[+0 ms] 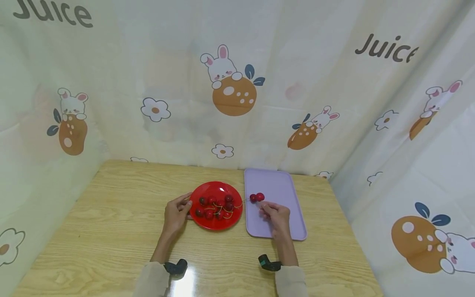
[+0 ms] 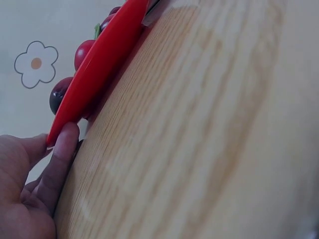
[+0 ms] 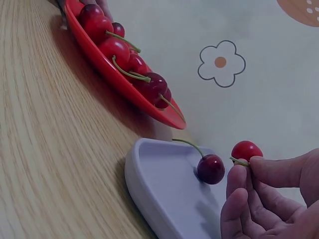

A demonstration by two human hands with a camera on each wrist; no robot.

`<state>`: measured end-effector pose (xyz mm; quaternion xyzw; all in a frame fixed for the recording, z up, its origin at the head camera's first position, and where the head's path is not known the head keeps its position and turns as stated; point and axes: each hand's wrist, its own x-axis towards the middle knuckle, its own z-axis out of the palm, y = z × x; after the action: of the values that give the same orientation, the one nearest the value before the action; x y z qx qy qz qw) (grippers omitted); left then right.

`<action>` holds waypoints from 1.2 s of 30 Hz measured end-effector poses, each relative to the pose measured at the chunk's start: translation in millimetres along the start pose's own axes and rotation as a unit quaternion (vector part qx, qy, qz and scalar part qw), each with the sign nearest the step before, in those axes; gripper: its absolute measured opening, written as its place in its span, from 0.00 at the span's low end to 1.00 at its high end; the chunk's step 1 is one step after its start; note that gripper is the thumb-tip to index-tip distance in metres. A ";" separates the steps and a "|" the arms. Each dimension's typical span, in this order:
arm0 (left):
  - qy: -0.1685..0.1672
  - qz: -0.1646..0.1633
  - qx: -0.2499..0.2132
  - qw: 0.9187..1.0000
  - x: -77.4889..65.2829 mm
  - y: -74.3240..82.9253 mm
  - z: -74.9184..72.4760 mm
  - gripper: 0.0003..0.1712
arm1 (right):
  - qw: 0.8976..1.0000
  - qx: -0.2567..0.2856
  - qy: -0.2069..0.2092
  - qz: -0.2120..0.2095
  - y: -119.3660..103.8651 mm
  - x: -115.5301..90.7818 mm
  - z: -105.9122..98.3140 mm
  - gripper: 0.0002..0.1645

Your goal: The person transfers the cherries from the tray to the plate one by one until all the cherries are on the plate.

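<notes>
At the left rim of a round red plate (image 1: 217, 225), my left hand (image 1: 175, 214) grips the edge, thumb on top and a finger beneath in the left wrist view. Several dark and bright red cherries (image 1: 209, 214) with green stems lie on this plate. Between thumb and fingertips, my right hand (image 1: 276, 216) pinches a bright red cherry (image 3: 247, 151) by its stem side, over a lilac tray (image 1: 274, 231). A darker cherry (image 3: 211, 169) is at the tray's left part, close to the held one, its stem pointing toward the plate.
Plate and tray stand side by side on a wood-grain table (image 1: 122, 206). A pale curtain (image 1: 178, 62) with rabbit and fruit prints hangs behind and along both sides. A black strap-on camera is on each wrist.
</notes>
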<state>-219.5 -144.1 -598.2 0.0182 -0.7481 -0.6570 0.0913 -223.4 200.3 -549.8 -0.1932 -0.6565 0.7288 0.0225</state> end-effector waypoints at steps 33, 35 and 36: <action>-0.002 0.011 -0.012 1.000 1.9 -3.7 -1.1 0.22 | 0.988 -0.098 -0.064 -0.097 -15.3 -5.1 55.1 0.14; -0.003 0.010 -0.011 1.000 2.3 -3.8 -1.2 0.21 | 0.988 -0.104 -0.062 -0.099 -16.4 -5.3 59.0 0.13; -0.004 0.010 -0.009 1.000 2.5 -4.3 -1.2 0.21 | 0.988 -0.108 -0.060 -0.098 -16.8 -5.7 60.9 0.12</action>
<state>-222.1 -146.2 -602.0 0.0075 -0.7424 -0.6631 0.0950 -240.7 143.2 -528.3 -0.0851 -0.7472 0.6583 0.0339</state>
